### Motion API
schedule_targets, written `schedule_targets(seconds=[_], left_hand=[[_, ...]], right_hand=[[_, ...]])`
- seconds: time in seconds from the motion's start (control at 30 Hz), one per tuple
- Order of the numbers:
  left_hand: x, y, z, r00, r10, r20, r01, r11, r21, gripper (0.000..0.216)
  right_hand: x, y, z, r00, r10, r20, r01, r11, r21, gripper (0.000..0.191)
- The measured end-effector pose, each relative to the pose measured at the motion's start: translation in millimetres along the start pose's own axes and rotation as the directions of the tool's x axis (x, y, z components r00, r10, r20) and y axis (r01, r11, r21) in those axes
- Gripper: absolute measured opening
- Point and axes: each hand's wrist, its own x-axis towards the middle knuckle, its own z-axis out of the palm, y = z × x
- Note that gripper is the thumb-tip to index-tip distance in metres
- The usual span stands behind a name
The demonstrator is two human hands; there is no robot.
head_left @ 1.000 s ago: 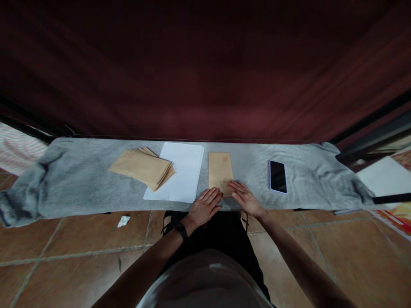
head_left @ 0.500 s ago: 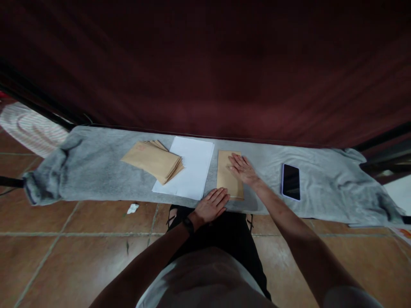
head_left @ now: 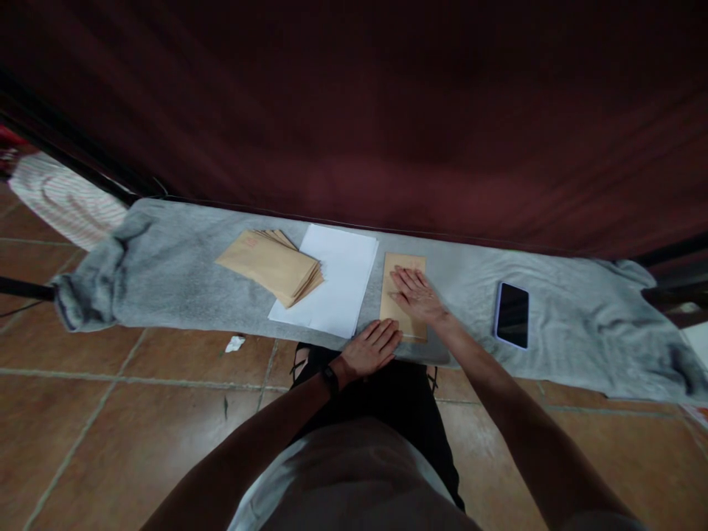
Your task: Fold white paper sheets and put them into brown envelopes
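From the head view, the one view there is, I see the right hand lying over the upper half of a single brown envelope, where a second ago it was down at the near end beside its partner; the left hand has kept its place at the near left corner, so the envelope is now covered at two separate spots instead of along its near end alone, which I judge leaves it better steadied; it lies flat on the grey cloth, straight ahead of the person. The right hand is palm down and spread, its fingers pointing away and to the left, its thumb out across the paper, its forearm slanting in from the lower right; the left hand is flat too, fingers side by side and tips on the envelope's edge, the wrist with its black band set back over the lap; neither pinches anything that I can make out, and how hard they press I cannot tell. Just left of the envelope, apart from it, lie white sheets, with a fanned stack of brown envelopes overlapping their left side; a phone rests off to the right, its screen dark.
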Motion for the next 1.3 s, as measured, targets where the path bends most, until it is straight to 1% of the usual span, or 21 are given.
schedule_targets(seconds=[0.3, 0.37, 0.47, 0.57, 0.63, 0.67, 0.7, 0.73, 0.77, 0.8, 0.83, 0.87, 0.9, 0.93, 1.03, 1.1, 1.2, 1.3], left_hand=[[-0.7, 2.0, -0.3, 1.000, -0.017, 0.012, 0.018, 1.000, -0.020, 0.053], [0.0, 2.7, -2.4, 0.999, -0.033, 0.011, 0.033, 0.999, -0.036, 0.049], [2.8, 3.0, -7.5, 0.998, -0.063, 0.000, 0.063, 0.996, -0.065, 0.038], [7.5, 1.6, -14.4, 0.998, -0.066, -0.007, 0.065, 0.993, -0.097, 0.033], [11.0, -0.4, -19.5, 0.998, -0.063, 0.000, 0.063, 0.992, -0.111, 0.033], [12.7, -1.6, -22.0, 0.998, -0.060, 0.007, 0.060, 0.992, -0.115, 0.033], [14.3, -2.8, -24.5, 0.998, -0.052, 0.020, 0.054, 0.992, -0.117, 0.033], [15.7, -3.8, -26.7, 0.998, -0.043, 0.035, 0.047, 0.992, -0.116, 0.033], [16.9, -4.7, -28.7, 0.998, -0.036, 0.052, 0.042, 0.993, -0.113, 0.033], [17.8, -5.2, -30.3, 0.997, -0.034, 0.068, 0.041, 0.993, -0.107, 0.033], [18.4, -5.5, -31.5, 0.996, -0.036, 0.082, 0.044, 0.994, -0.101, 0.032], [18.8, -5.5, -32.3, 0.995, -0.042, 0.091, 0.051, 0.994, -0.095, 0.031], [19.1, -5.4, -32.7, 0.994, -0.048, 0.096, 0.057, 0.994, -0.093, 0.031], [19.2, -5.1, -32.6, 0.994, -0.052, 0.096, 0.061, 0.994, -0.094, 0.030], [19.9, -4.7, -30.5, 0.994, -0.066, 0.085, 0.075, 0.992, -0.105, 0.031], [21.7, -5.2, -28.6, 0.994, -0.081, 0.071, 0.088, 0.990, -0.107, 0.031], [27.0, -7.4, -26.6, 0.995, -0.096, 0.037, 0.100, 0.990, -0.102, 0.030], [32.2, -10.4, -24.3, 0.996, -0.095, 0.002, 0.094, 0.991, -0.096, 0.027]], right_hand=[[-32.0, -32.2, -2.6, 0.992, -0.096, 0.082, 0.093, 0.995, 0.048, 0.056], [-39.0, -36.9, -3.8, 0.989, -0.117, 0.088, 0.110, 0.991, 0.078, 0.055], [-49.7, -43.8, -5.6, 0.989, -0.119, 0.082, 0.107, 0.985, 0.137, 0.053], [-59.1, -48.5, -7.7, 0.994, -0.088, 0.062, 0.068, 0.960, 0.271, 0.049], [-63.0, -47.1, -8.9, 0.999, -0.028, 0.027, 0.014, 0.911, 0.413, 0.048], [-64.0, -44.5, -9.2, 0.999, 0.036, -0.004, -0.030, 0.877, 0.480, 0.049], [-64.3, -40.5, -9.2, 0.991, 0.129, -0.042, -0.088, 0.843, 0.530, 0.049], [-63.8, -35.5, -9.0, 0.966, 0.245, -0.079, -0.160, 0.813, 0.560, 0.048], [-62.7, -29.7, -8.5, 0.922, 0.372, -0.108, -0.249, 0.783, 0.570, 0.046], [-61.0, -23.5, -7.7, 0.864, 0.488, -0.125, -0.342, 0.751, 0.565, 0.045], [-58.9, -17.5, -6.7, 0.806, 0.578, -0.131, -0.425, 0.718, 0.551, 0.043], [-56.5, -11.9, -5.4, 0.761, 0.637, -0.126, -0.487, 0.688, 0.537, 0.040], [-53.9, -7.2, -4.0, 0.733, 0.671, -0.114, -0.527, 0.666, 0.528, 0.036], [-51.2, -3.3, -2.4, 0.721, 0.685, -0.102, -0.547, 0.654, 0.523, 0.032], [-43.3, 4.1, 3.3, 0.720, 0.688, -0.086, -0.557, 0.648, 0.519, 0.019], [-39.1, 7.7, 7.0, 0.716, 0.694, -0.080, -0.563, 0.642, 0.521, 0.014], [-36.7, 12.8, 10.9, 0.708, 0.700, -0.089, -0.565, 0.639, 0.522, 0.015], [-39.3, 14.2, 10.8, 0.704, 0.699, -0.127, -0.562, 0.657, 0.502, 0.024]])
